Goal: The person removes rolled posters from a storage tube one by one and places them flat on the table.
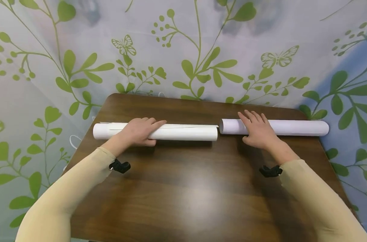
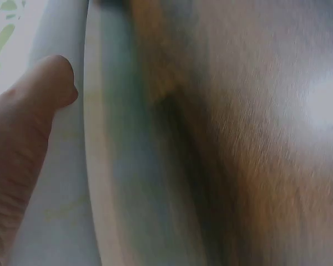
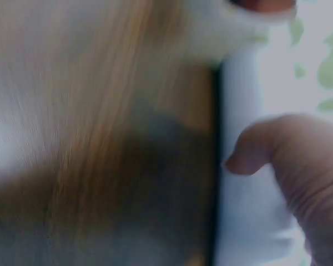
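Two rolls of white paper lie nearly end to end across the brown table. On the left roll (image 1: 186, 132), a loose paper edge runs along the top. My left hand (image 1: 139, 132) rests over it, fingers reaching across the top and thumb on the near side; the left wrist view shows that thumb (image 2: 53, 83) against the paper. The right roll (image 1: 298, 127) has a faint lilac tint and a hollow left end. Over its left part lies my right hand (image 1: 258, 131) with fingers spread and fairly straight. Its thumb (image 3: 255, 147) overlaps the roll in the right wrist view.
The wooden table (image 1: 183, 185) has a glossy top with a bright reflection. Behind it hangs a pale curtain (image 1: 159, 60) printed with green leaves and butterflies. A thin white cord (image 1: 74, 141) loops beside the table's left edge.
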A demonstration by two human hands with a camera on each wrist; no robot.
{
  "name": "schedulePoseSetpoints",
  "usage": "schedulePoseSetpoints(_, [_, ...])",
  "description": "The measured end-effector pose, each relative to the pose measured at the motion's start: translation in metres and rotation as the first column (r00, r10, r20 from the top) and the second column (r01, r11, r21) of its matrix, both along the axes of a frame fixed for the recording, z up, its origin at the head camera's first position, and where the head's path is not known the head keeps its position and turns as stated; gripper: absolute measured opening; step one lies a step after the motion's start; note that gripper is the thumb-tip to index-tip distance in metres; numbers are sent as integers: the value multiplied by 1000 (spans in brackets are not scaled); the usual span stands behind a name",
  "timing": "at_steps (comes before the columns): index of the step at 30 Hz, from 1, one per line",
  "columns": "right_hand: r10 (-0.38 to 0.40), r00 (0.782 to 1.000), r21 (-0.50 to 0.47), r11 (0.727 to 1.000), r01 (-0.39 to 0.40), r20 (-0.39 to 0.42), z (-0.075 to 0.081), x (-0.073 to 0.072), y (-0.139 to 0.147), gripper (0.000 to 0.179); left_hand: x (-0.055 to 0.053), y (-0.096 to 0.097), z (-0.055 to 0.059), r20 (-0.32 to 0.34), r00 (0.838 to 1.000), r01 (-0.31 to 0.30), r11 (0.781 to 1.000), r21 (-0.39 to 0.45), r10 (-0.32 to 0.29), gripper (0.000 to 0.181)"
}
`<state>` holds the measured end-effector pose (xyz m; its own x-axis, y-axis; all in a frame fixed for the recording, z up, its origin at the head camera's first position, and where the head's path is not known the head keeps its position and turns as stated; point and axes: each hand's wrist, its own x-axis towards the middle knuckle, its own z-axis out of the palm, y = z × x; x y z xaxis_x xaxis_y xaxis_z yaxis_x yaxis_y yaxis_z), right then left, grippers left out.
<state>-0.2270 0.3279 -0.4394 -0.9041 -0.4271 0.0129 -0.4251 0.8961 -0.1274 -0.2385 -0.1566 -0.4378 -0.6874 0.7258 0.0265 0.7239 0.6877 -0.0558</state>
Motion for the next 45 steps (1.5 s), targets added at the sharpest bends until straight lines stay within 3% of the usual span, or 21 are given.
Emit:
schedulePoseSetpoints(2, [-41,999,42,998,41,10,-11,-10,8,91,-1,-9,-1,6,999,-37,999,-2,37,84])
schedulePoseSetpoints(5, [-68,998,23,997,68,-16,-22,-14,6,85,0,-13,-5,15,998,-60,998,-18,60,83])
schedulePoseSetpoints(9, [-74,995,-16,997,73,-72,-21,-15,-13,79,3,-11,-5,-31,998,-54,998,-21,53,81])
schedulePoseSetpoints(16, [-76,994,26,997,78,-75,-14,-15,-26,79,7,-12,1,-160,987,-2,1000,4,3,78])
schedulePoseSetpoints(21, [-50,996,15,999,51,-69,-15,-12,-24,79,4,-16,6,-254,966,51,999,2,-49,81])
schedulePoseSetpoints(27, [-39,998,3,999,39,-55,-11,-10,-26,79,0,-24,15,-321,943,104,994,23,-91,81])
schedulePoseSetpoints(29, [-34,998,4,999,34,-43,-6,-11,-27,79,-2,-27,18,-326,940,119,992,50,-96,78])
schedulePoseSetpoints(37, [6,999,-25,1000,-5,44,8,-5,-23,77,-6,-32,26,-191,974,149,982,117,-125,74])
schedulePoseSetpoints(45, [8,995,-35,999,-5,99,19,-4,-21,75,-11,-31,28,-238,951,212,976,47,-195,74])
